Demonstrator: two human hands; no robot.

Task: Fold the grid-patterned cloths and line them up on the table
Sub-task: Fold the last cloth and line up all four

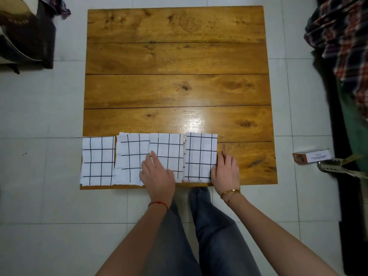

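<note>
Several folded white cloths with black grid lines lie side by side along the near edge of the wooden table. From the left they are a first cloth, a second cloth, a third cloth overlapping the second, and a fourth cloth. My left hand lies flat with straight fingers on the third cloth's lower left part. My right hand touches the right edge of the fourth cloth, fingers loosely bent against the table.
White tiled floor surrounds the table. A small box lies on the floor to the right, beside a plaid cloth heap. Dark furniture stands at the far left. My legs are below the table's near edge.
</note>
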